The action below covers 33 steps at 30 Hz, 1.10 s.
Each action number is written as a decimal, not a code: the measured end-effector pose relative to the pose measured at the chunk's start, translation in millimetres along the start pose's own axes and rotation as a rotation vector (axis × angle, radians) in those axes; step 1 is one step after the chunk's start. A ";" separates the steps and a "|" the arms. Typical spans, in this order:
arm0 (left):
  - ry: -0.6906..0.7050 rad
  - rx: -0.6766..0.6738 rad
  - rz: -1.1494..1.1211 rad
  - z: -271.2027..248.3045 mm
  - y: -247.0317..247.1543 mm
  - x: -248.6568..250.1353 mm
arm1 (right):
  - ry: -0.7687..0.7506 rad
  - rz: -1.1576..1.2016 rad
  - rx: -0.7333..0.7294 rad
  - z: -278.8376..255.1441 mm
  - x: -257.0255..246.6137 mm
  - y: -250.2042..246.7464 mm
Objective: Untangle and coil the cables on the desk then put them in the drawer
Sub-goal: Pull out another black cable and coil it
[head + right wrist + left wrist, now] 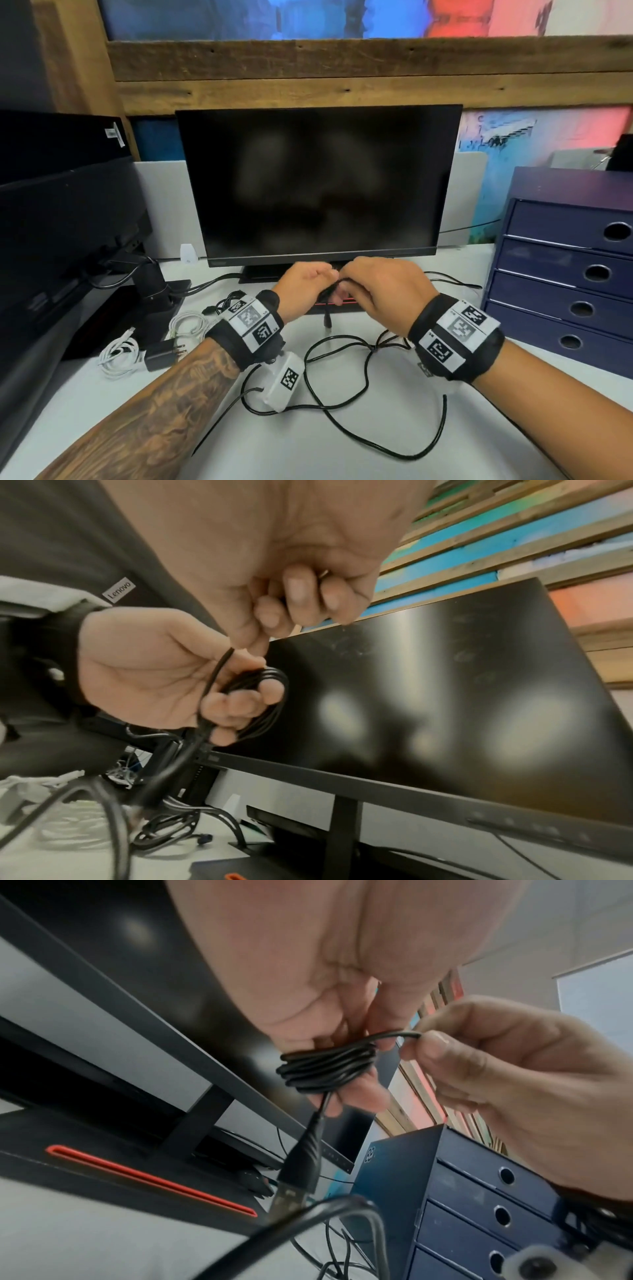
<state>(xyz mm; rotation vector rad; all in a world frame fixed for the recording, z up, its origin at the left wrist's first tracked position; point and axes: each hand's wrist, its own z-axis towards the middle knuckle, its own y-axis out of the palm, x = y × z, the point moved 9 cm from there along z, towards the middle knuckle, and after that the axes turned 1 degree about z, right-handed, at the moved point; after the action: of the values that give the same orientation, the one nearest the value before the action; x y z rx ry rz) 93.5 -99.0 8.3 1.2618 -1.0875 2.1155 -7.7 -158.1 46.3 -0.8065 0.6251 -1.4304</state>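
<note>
My left hand (306, 287) holds a small coil of black cable (325, 1066) wound round its fingers, above the desk in front of the monitor. The cable's USB plug (298, 1172) dangles below the coil (260, 693). My right hand (380, 291) pinches a strand of the same cable (404, 1035) between thumb and forefinger, close beside the left hand. More loose black cable (342, 387) loops over the white desk (376, 455) beneath my wrists. The blue drawer unit (561, 267) stands at the right with its drawers closed.
A dark monitor (322, 185) stands straight ahead on its black base (342, 301) with a red stripe. At the left lie white coiled cables (120, 354), a black charger (162, 354), another black cable bundle (226, 303) and a second monitor (65, 212).
</note>
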 end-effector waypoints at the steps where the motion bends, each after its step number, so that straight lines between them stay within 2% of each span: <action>1: -0.018 -0.054 -0.010 -1.2 6.2 -0.7 | 0.016 0.011 -0.008 0.9 3.6 -1.8; 3: -0.083 -0.118 -0.042 -3.5 12.9 -0.6 | 0.042 0.027 0.004 2.0 9.3 -7.4; 6: -0.129 -0.126 -0.095 -3.3 11.7 5.2 | 0.055 0.101 -0.006 3.5 11.1 -8.3; 11: -0.127 -0.118 -0.213 -4.7 5.9 7.9 | 0.075 0.369 -0.126 4.0 5.9 3.3; 16: -0.089 -0.130 -0.284 -9.4 10.8 17.6 | 0.104 0.453 -0.172 3.8 7.3 3.7; 22: -0.034 -0.132 -0.220 -7.6 14.1 20.1 | 0.126 0.495 -0.177 3.0 12.9 -0.9; 26: 0.024 -0.050 -0.157 -4.2 12.0 24.1 | 0.166 0.459 -0.160 3.3 21.2 -7.6; 30: 0.075 0.095 -0.153 -4.3 9.4 30.5 | 0.169 0.385 -0.136 5.7 25.4 -16.6; 33: 0.054 0.086 -0.238 -2.8 13.3 30.7 | 0.150 0.356 -0.113 6.8 22.4 -22.6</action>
<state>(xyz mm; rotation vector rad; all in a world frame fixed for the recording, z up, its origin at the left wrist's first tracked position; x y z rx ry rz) 67.9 -105.2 29.1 1.2950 -0.7881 2.0215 -14.6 -178.8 70.4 -0.6408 0.9226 -1.1425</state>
